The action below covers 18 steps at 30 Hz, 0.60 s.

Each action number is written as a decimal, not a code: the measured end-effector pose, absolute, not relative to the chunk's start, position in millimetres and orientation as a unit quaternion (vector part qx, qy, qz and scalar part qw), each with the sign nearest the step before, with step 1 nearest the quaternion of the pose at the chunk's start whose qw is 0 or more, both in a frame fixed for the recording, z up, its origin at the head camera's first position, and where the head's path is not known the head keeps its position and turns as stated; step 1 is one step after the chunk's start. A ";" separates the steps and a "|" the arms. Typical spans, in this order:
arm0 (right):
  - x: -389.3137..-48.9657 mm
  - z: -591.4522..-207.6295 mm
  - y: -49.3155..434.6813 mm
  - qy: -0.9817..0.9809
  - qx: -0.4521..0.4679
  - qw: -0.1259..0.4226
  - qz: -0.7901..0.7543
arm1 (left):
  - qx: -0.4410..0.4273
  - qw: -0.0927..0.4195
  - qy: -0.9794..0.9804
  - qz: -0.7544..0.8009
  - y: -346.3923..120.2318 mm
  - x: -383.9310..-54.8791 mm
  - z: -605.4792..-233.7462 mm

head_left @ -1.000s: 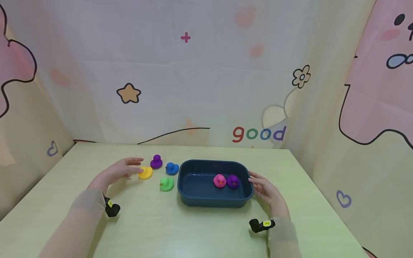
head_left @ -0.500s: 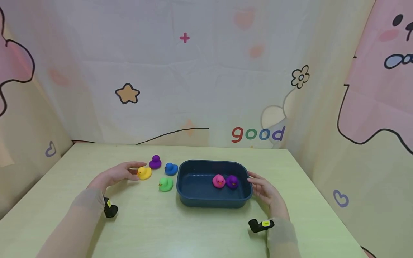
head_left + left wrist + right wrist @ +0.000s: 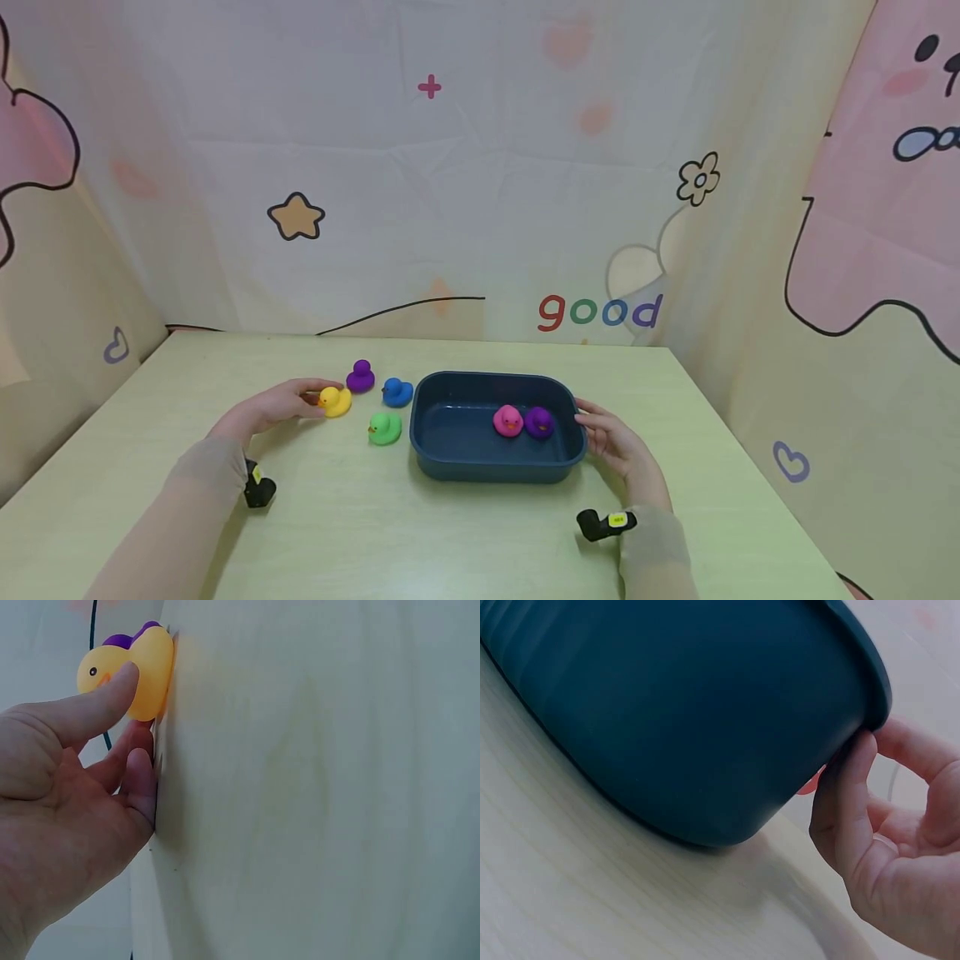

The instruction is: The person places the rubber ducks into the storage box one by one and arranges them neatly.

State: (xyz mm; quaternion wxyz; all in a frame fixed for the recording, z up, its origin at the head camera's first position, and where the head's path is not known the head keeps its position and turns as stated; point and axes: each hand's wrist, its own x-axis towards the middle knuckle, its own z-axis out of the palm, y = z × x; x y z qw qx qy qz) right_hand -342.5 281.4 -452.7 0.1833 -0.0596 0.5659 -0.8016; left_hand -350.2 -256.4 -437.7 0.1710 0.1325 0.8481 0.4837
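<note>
In the head view, my left hand [image 3: 281, 402] reaches to a yellow rubber duck [image 3: 334, 402] on the table. The left wrist view shows the thumb [image 3: 112, 697] across the duck's front and fingers behind it, pinching it. At the right end of a dark blue plastic basin [image 3: 457, 429], my right hand [image 3: 618, 442] holds the rim. Up close in the right wrist view, one digit is at the rim's edge and bent fingers [image 3: 847, 802] lie just under it. Inside the basin sit a pink duck [image 3: 508, 421] and a purple duck [image 3: 539, 422].
A second purple duck [image 3: 361, 377], a blue duck [image 3: 397, 392] and a green duck [image 3: 385, 428] stand on the pale wooden table [image 3: 450, 542] between the left hand and the basin. A printed cloth backdrop [image 3: 450, 208] rises behind and along both sides.
My left fingers have closed in around the yellow duck, which now faces the hand more squarely. The right hand and basin keep their places; the head view has shifted slightly.
</note>
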 end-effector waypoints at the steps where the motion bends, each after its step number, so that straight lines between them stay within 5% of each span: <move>1: -342.3 -452.7 281.8 0.567 -0.062 0.184 -0.801 | 0.131 0.169 0.851 0.480 -255.8 -350.7 -437.9; 18: -341.5 -452.8 282.2 0.560 -0.061 0.190 -0.804 | 0.097 0.139 0.867 0.469 -250.2 -349.5 -441.6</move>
